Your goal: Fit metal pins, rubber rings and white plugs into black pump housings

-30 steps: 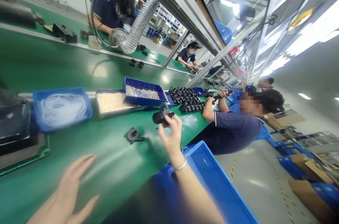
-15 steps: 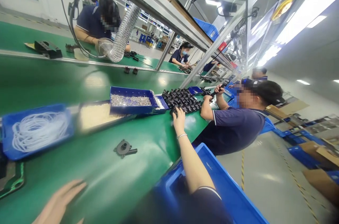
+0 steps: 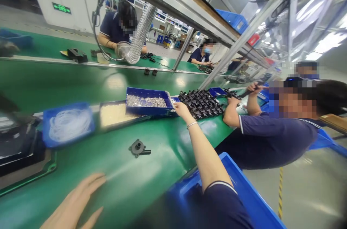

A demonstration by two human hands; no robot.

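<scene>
My right hand (image 3: 182, 110) reaches out to a small blue bin (image 3: 175, 99) with white contents, between the metal-pin tray and the rows of black parts. Its fingertips are partly hidden at that bin, so what they hold, if anything, does not show. Low on the left, my left hand (image 3: 77, 200) hovers over the green tabletop (image 3: 116, 193), fingers stretched out and thumb apart, with nothing in it. A round black plastic housing (image 3: 138, 146) with a side spout lies alone on the tabletop, beyond my left hand.
A blue tray (image 3: 146, 110) of metal pins overlaps a cream-filled tray (image 3: 112, 115). Left of these is a blue tray (image 3: 46, 133) of clear tubing. Rows of black parts (image 3: 200, 104) stand near a co-worker (image 3: 276, 135) on the right. A large blue crate (image 3: 238, 178) sits by my right arm.
My right hand has moved from the edge of the black parts leftward to the small bin of white contents. My left hand stays open above the tabletop. The camera view has swung left.
</scene>
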